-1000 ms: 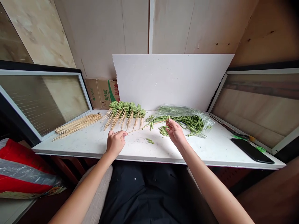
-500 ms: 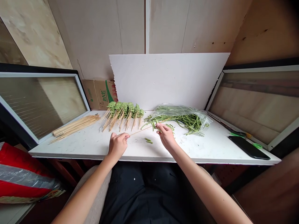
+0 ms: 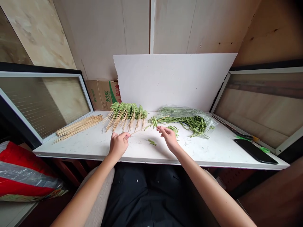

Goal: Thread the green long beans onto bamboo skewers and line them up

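My left hand (image 3: pixel 119 143) pinches the near end of a thin bamboo skewer (image 3: pixel 144 125) that slants up and to the right over the white table (image 3: pixel 94 145). A few short green bean pieces (image 3: pixel 154 121) sit threaded on its far part. My right hand (image 3: pixel 168 136) is closed in a pinch just right of those pieces, at the skewer; what is in its fingers is too small to tell. Two loose bean pieces (image 3: pixel 151 142) lie between my hands. Behind them is a row of finished bean skewers (image 3: pixel 126 113).
A clear plastic bag of long green beans (image 3: pixel 189 119) lies at the back right, with cut pieces (image 3: pixel 173 128) beside it. Bare bamboo skewers (image 3: pixel 78 125) are piled at the left. A black phone (image 3: pixel 255 152) and scissors (image 3: pixel 241 136) rest at the right. A white board (image 3: pixel 175 80) stands behind.
My right hand came back from the cut pieces near the bag to the skewer, moving left. The threaded bean pieces now sit higher along the skewer. My left hand barely moved.
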{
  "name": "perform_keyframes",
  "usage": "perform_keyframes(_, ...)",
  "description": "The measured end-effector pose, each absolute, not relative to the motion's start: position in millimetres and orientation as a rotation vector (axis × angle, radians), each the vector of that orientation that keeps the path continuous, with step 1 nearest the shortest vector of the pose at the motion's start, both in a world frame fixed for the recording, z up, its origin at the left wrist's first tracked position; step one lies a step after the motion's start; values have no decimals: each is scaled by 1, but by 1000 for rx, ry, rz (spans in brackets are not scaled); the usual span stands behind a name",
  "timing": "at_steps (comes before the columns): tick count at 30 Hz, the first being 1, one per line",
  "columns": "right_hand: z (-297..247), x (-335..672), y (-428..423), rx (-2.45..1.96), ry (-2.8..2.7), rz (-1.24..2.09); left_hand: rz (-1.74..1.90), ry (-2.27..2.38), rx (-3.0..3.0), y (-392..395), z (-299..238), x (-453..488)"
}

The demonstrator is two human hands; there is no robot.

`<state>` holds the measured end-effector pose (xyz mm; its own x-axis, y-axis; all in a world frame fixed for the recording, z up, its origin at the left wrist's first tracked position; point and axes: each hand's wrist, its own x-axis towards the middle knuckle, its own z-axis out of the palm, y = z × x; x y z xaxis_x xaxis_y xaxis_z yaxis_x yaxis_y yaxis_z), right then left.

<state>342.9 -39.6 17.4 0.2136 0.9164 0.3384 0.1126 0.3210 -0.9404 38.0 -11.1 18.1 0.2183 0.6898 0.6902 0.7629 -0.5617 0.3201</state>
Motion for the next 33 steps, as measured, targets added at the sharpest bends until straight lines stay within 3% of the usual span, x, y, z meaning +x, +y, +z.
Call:
perform_keyframes(5,6,346,-42,-1433,-1834,382,-1314,-1440,-2356,-4,19,30)
perform_keyframes(9,0,337,-45,-1570,-1962,109,-1312,-1436,-2372,-4,20,30)
perform_keyframes(13,-5,328,-46,-1625,-2006,66,-1296,-1450,-2393,-5,19,31)
perform_keyframes(23,-3,331,-42,-1283,-1621,413,-1282,-1440,-2404,-5,19,30)
perform_keyframes(30,27,375,-34,-1051,-1094,1027,-1303,-1426,-2407,-4,23,27)
perform_keyframes(33,38,392,-36,-871,-987,1119,-1277,-1393,-2450,-4,22,28)
